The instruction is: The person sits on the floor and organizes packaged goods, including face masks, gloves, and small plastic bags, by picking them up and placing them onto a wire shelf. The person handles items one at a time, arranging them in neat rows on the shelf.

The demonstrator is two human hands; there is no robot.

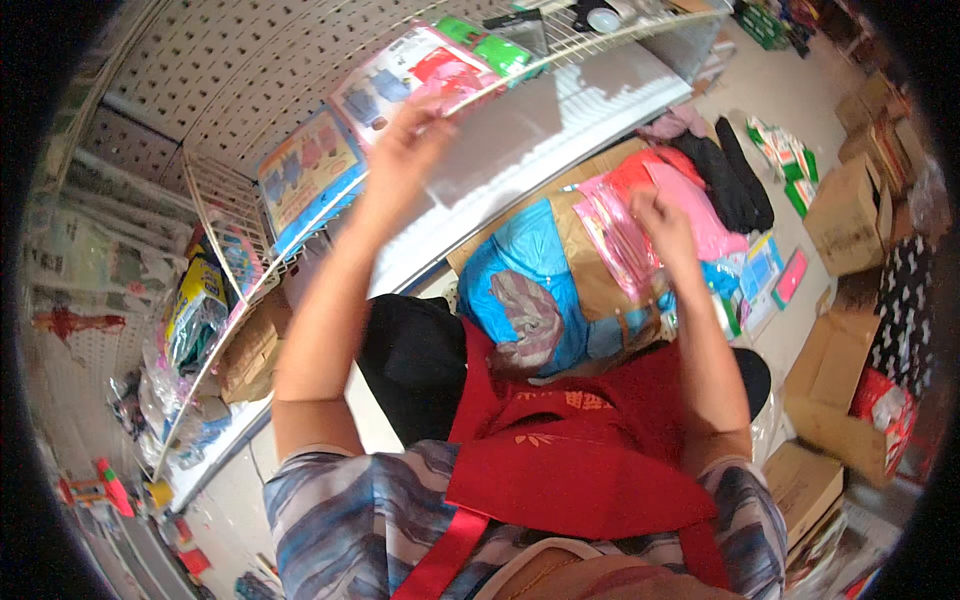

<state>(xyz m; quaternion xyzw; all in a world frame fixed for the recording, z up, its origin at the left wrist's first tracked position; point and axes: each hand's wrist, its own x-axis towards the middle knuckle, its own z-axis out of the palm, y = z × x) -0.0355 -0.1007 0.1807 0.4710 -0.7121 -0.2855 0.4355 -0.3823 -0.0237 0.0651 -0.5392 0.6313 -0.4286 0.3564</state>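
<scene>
My left hand (pixel 416 142) is raised at the front rail of a wire shelf (pixel 517 75), blurred, its fingers bent beside a pink and red plastic packet (pixel 450 75). Whether it grips that packet cannot be made out. Over an open cardboard box, my right hand (pixel 664 221) has curled fingers close to a stack of shiny pink packets (pixel 615 232); blur hides any hold. Blue plastic bags (pixel 517 240) and a crumpled striped cloth (pixel 529 319) fill the box's near side. A pink bag (pixel 697 210) lies on its far side.
Flat packets picturing clothes (pixel 311 169) and a green packet (pixel 487 45) lie on the wire shelf, against a perforated back panel (pixel 247 75). Dark cloth (pixel 731 176) is beyond the box. Cardboard boxes (pixel 847 217) line the right side. A lower wire basket (pixel 225 225) juts out at left.
</scene>
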